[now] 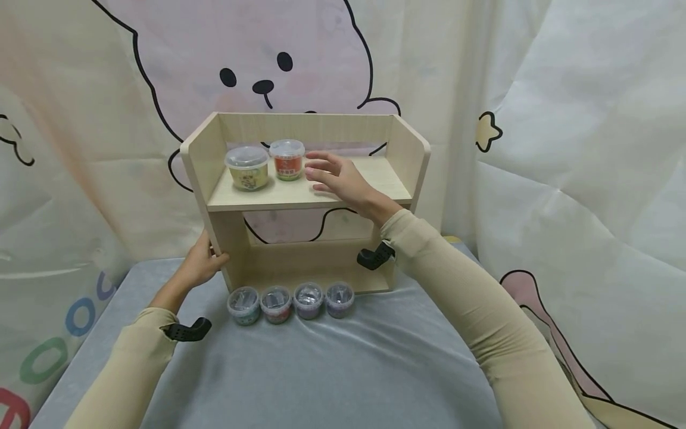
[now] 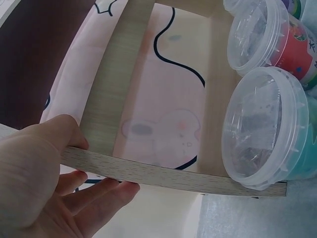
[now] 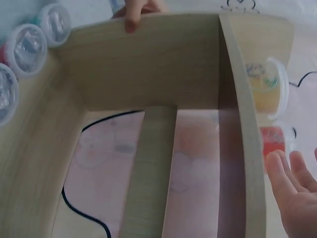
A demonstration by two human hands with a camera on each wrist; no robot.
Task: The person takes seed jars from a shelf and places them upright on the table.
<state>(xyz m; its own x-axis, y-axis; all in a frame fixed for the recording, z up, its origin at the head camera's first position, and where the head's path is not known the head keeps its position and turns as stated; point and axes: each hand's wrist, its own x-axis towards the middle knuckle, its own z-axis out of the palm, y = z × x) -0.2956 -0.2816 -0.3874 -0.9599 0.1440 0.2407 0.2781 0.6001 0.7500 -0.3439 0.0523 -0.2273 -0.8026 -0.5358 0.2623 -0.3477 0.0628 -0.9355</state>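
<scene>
A small pale wooden two-tier shelf stands on the table. My left hand grips the edge of its left side panel, thumb on the inner side and fingers on the outer side. On the upper board sit a lidded tub with a yellow label and, to its right, a smaller lidded tub with a red label. Just right of the red tub is my right hand, its fingers loosely extended and holding nothing. Whether a fingertip touches the red tub is unclear.
Several small clear-lidded tubs stand in a row before the lower shelf board. A grey-blue cloth covers the table. Behind hangs a pale curtain with cartoon drawings. Each wrist carries a black camera mount.
</scene>
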